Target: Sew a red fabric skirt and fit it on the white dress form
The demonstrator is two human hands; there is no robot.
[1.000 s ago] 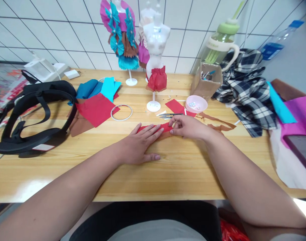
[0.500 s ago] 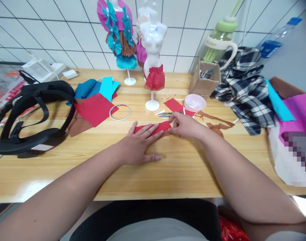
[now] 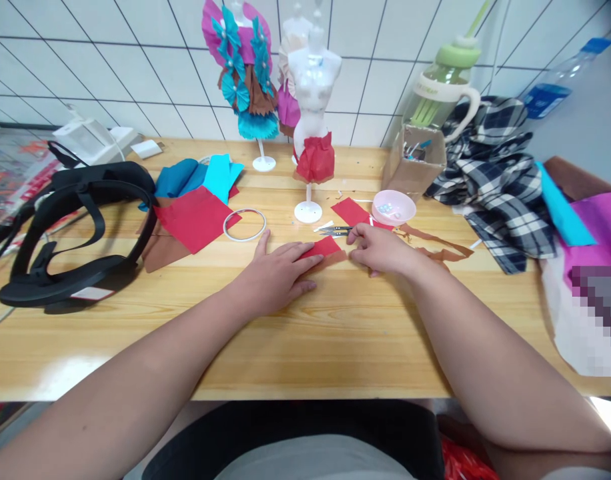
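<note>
My left hand lies flat with fingers spread, pressing a folded red sheet onto the table. A strip of brown sheet shows along the red sheet's near edge. My right hand is curled at the sheet's right end, fingers bent in; what they hold, if anything, is hidden. Right beside its fingertips lie thread snips, their handle end partly behind the hand. Behind my hands stands a white dress-form figure wearing a red skirt.
A silver ring, red fabric and a black headset are on the left. To the right are a pink bowl, brown scraps, a cardboard box, a plaid cloth and a dressed form behind.
My right hand has slid off the sheet's right end, slightly to the right. My left hand still presses the sheet, its thumb drawn in closer. The view has shifted a little.
</note>
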